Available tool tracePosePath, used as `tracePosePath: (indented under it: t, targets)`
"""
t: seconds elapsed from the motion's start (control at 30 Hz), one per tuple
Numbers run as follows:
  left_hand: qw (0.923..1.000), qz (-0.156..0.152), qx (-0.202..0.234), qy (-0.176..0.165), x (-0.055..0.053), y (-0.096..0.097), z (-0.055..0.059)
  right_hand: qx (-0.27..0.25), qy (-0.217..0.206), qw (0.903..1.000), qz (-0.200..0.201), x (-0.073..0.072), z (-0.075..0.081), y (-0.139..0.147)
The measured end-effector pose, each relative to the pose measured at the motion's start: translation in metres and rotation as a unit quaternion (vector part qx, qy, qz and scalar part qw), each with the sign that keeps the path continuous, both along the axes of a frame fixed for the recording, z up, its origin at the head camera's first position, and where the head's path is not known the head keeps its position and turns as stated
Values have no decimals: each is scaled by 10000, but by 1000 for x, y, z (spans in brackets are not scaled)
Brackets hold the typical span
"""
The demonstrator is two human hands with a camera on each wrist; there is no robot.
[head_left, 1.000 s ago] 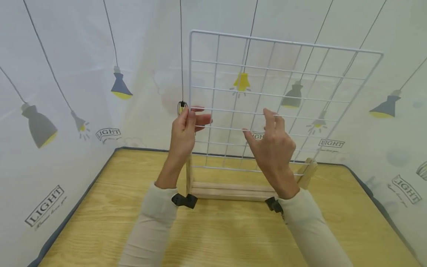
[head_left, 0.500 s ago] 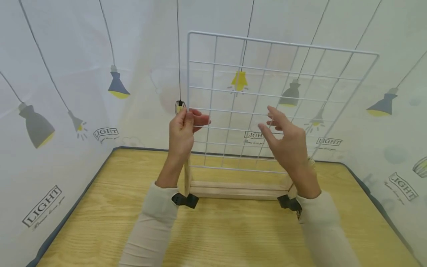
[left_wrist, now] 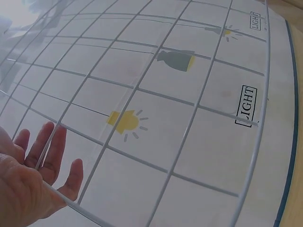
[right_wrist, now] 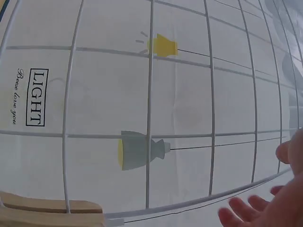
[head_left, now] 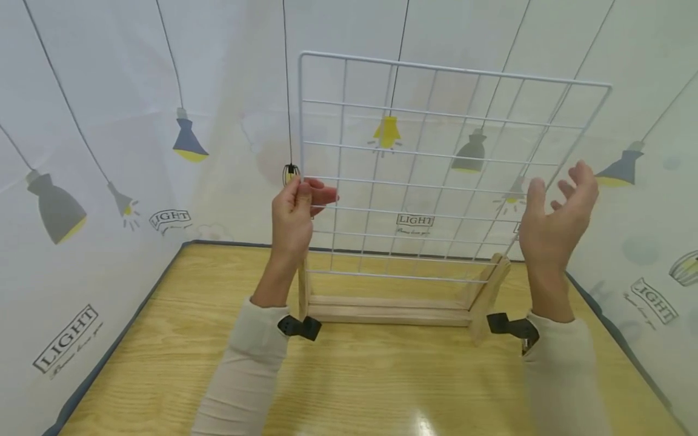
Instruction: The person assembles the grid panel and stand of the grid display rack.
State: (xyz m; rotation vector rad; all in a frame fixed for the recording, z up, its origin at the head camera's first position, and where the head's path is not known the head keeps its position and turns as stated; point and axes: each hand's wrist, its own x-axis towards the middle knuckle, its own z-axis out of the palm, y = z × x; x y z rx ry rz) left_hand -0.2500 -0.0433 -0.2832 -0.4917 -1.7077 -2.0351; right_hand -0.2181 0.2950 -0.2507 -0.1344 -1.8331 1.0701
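Observation:
A white wire grid panel (head_left: pixel 431 179) stands tilted above a light wooden stand (head_left: pixel 387 313), between its two side posts. At the panel's left edge, my left hand (head_left: pixel 292 221) pinches the border wire between thumb and fingers; in the left wrist view its fingertips (left_wrist: pixel 57 142) reach behind the mesh. My right hand (head_left: pixel 556 233) is beside the right edge, thumb and fingers spread on either side of the border wire. In the right wrist view, its fingers (right_wrist: pixel 241 208) look apart from the wire. Whether any part of it touches the panel is hard to tell.
The stand rests on a wood-grain table (head_left: pixel 382 381). Behind it hangs a pale backdrop (head_left: pixel 234 79) printed with lamps and "LIGHT" labels. A right side post (head_left: pixel 489 300) of the stand stands below my right hand. Dark wrist cameras (head_left: pixel 300 327) sit at both cuffs.
My right hand has moved right, from in front of the mesh to the panel's right edge, its fingers turning upward. My left hand keeps its hold on the left edge.

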Motion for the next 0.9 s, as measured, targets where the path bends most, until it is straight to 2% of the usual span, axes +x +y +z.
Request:
tracePosePath:
  t: [0.07, 0.13, 0.23, 0.33, 0.47, 0.73, 0.9]
  targets:
    - [10000, -8, 35, -30, 0, 0, 0, -411, -594, 9964, 441, 0, 0, 4]
    - [9999, -22, 79, -63, 0, 0, 0, -818, -853, 9883, 961, -2, 1, 8]
    - [9999, -28, 98, -114, 0, 1, -1, -1449, -818, 9716, 1682, -3, 1, 11]
    - [9999, -5, 68, -127, 0, 0, -3, -1869, -663, 9570, 2116, -3, 2, 14]
    - [10000, -42, 15, -66, -1, -2, -5, -1989, -576, 9514, 2279, -2, 2, 16]
    - [9996, -256, 142, -24, -2, -9, -7, -2081, -425, 9487, 2342, -2, 0, 17]
    - [9997, -259, -11, 27, 0, -12, -6, -2147, -437, 9463, 2378, -2, 0, 18]
